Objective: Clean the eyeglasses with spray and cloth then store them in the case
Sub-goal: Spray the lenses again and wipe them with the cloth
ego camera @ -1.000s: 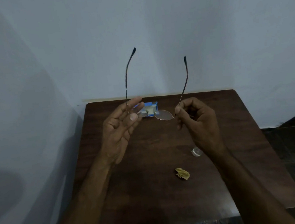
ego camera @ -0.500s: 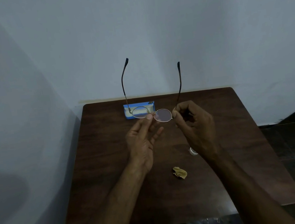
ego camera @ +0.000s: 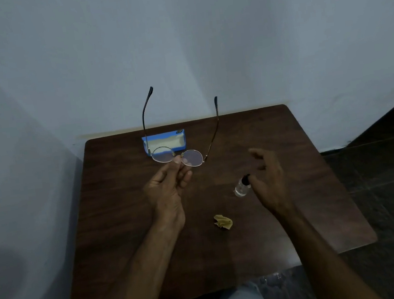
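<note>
**A:** Any readable text or brand?

**B:** None legible. The case has a small dark tab at its right end, too small to read. The spray bottle is clear with a black cap and shows no label.

**A:** Where are the eyeglasses?

**B:** The eyeglasses are held above the counter, in front of the case. The left hand holds them, fingers pinched shut on the bridge between the lenses.

**A:** Orientation?

**B:** Lens row runs left-right, slightly lower on the right. Both temples are unfolded, pointing up and away from the person toward the wall, tips dark.

**A:** Case?

**B:** Blue, open, pale lining showing. Long axis runs left-right, near the far edge of the counter.

**A:** Right hand?

**B:** The right hand is empty, fingers spread loosely, blurred. It's just beside the bottle, over the cap; can't tell if it touches.

**A:** Cloth?

**B:** The yellow cloth is crumpled on the counter, nearer the person, between the forearms, touching neither.
</note>
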Demonstrator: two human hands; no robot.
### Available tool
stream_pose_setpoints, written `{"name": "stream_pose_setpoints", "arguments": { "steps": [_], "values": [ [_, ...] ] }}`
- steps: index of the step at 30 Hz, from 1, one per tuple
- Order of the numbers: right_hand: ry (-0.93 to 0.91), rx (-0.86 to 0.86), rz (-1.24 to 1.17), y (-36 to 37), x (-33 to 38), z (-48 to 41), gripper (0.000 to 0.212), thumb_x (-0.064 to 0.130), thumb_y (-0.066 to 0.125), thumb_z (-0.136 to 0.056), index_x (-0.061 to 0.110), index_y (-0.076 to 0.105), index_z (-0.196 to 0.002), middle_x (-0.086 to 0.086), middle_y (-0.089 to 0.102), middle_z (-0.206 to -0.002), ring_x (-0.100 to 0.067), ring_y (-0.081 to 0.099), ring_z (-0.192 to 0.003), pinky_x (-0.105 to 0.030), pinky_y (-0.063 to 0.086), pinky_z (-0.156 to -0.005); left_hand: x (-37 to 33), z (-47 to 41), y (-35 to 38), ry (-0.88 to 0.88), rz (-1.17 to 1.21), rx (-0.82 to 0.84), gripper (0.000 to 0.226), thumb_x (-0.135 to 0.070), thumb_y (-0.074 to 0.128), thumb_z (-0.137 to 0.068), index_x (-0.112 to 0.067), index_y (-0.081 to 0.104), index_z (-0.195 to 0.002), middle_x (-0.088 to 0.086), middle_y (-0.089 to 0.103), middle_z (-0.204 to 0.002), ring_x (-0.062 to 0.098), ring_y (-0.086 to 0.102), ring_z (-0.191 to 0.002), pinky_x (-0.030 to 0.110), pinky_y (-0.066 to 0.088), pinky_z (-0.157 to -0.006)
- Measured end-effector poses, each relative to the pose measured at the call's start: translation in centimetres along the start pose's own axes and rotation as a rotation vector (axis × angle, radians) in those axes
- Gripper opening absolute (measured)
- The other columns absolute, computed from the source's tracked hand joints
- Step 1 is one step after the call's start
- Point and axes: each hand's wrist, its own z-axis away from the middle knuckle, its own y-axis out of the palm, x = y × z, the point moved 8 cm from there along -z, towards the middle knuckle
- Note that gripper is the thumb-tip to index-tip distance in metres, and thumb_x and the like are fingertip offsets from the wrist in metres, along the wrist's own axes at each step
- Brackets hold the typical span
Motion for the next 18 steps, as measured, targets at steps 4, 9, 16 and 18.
{"name": "stream_pose_setpoints", "arguments": {
  "steps": [4,9,16,18],
  "values": [
    [0.189,0.139,0.02,3.7,-7.4,2.9,0.083,0.026,0.089,-0.083,0.022,0.042,-0.152,0.002,0.048,-0.15,-0.02,0.051,-0.136,-0.048,0.05,-0.11,1.3,0.3,-0.5,-0.033,-0.022,-0.012,0.009,-0.006,0.071,-0.096,-0.007,0.079,-0.1,0.006,0.081,-0.089,0.011,0.077,-0.078,0.021,0.063,-0.069],
    [0.268,0.116,-0.007,6.8,-10.4,3.5,0.067,0.023,0.077,-0.092,0.013,0.044,-0.149,-0.009,0.057,-0.145,-0.028,0.057,-0.133,-0.047,0.05,-0.107,1.6,0.4,-0.2,-0.043,-0.064,0.009,0.009,-0.008,0.072,-0.097,-0.007,0.079,-0.101,0.009,0.081,-0.091,0.013,0.077,-0.08,0.022,0.064,-0.071],
    [0.211,0.102,-0.192,5.8,-4.0,2.0,0.032,0.03,0.057,-0.092,0.021,0.057,-0.124,0.001,0.068,-0.108,-0.016,0.066,-0.098,-0.054,0.056,-0.088,-1.8,0.8,0.2,0.016,-0.051,0.027,0.008,-0.009,0.071,-0.097,-0.007,0.078,-0.099,0.006,0.08,-0.085,0.011,0.077,-0.072,0.022,0.063,-0.067],
    [0.15,0.11,-0.309,4.7,0.9,1.5,0.032,0.025,0.053,-0.093,0.02,0.056,-0.125,0.001,0.069,-0.102,-0.016,0.069,-0.09,-0.047,0.059,-0.082,-3.5,1.0,-0.1,0.041,-0.028,0.022,0.009,-0.01,0.071,-0.097,-0.008,0.079,-0.099,0.005,0.08,-0.085,0.01,0.077,-0.072,0.022,0.064,-0.068]
  ]
}}
